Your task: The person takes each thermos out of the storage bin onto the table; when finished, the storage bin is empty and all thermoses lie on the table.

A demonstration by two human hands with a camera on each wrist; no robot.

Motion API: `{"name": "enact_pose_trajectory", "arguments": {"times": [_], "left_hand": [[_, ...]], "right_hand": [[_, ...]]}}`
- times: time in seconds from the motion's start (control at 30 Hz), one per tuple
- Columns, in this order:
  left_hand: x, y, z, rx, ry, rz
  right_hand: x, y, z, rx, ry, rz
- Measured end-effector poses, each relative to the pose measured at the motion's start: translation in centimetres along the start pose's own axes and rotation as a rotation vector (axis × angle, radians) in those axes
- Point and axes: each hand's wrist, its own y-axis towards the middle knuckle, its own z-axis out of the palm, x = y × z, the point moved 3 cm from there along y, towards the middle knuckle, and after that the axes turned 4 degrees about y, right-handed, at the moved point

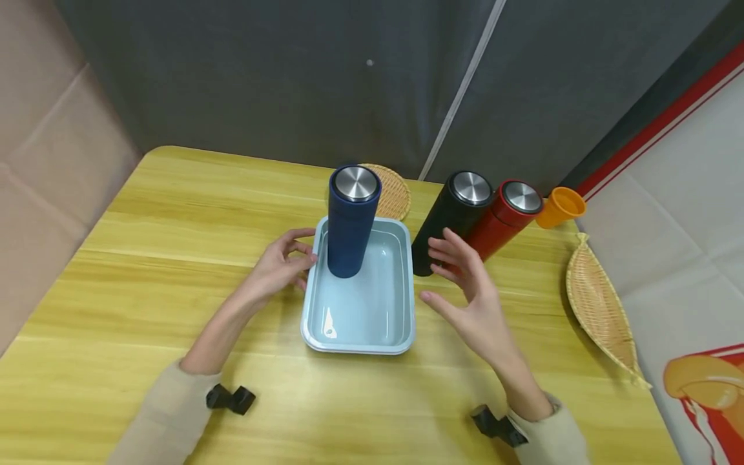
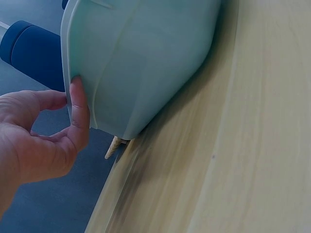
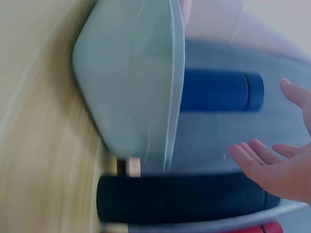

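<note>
A pale blue plastic basin (image 1: 372,323) sits on the table, and a dark blue thermos (image 1: 349,236) with a steel-topped lid stands upright inside it. My left hand (image 1: 285,261) pinches the basin's left rim. In the left wrist view, the thumb is at the rim's edge and a finger lies against the outer wall. To the right of the basin, my right hand (image 1: 471,297) is held up with fingers spread and nothing in them. It overlaps a black thermos (image 1: 442,213) in the head view. Right beside that stands a red thermos (image 1: 494,223).
Behind the basin is a round woven coaster (image 1: 392,194). An orange cup (image 1: 560,205) stands at the back right corner. A wicker basket (image 1: 601,303) lies along the right edge of the wooden table (image 1: 174,226). A dark grey curtain (image 1: 279,84) hangs behind.
</note>
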Motion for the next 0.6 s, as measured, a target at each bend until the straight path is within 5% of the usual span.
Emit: {"name": "enact_pose_trajectory", "arguments": {"times": [0.3, 0.6], "left_hand": [[0.4, -0.6, -0.1, -0.013, 0.003, -0.015], [0.1, 0.0, 0.0, -0.008, 0.034, 0.002]], "right_hand": [[-1.2, 3.8, 4.7, 0.168, -0.024, 0.107], [-3.1, 7.5, 6.8, 0.157, -0.013, 0.186]]}}
